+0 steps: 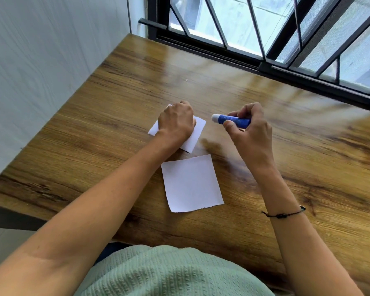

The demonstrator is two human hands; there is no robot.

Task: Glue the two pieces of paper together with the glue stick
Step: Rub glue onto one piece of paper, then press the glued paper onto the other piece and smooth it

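Fingers of right hand [251,127] clamp blue glue stick [231,120]; left hand [175,122] flattens white paper [198,133].

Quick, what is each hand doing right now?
Left hand: closed, pressing the far white paper square.
Right hand: closed on the blue glue stick.

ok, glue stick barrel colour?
Blue barrel, white tip, on the glue stick held in the right hand; head view.

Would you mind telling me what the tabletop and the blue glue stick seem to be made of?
The brown wood-grain tabletop looks like glossy laminate or sealed wood: it mirrors the window. The blue glue stick in the right hand looks like smooth plastic with a white, uncapped glue tip.
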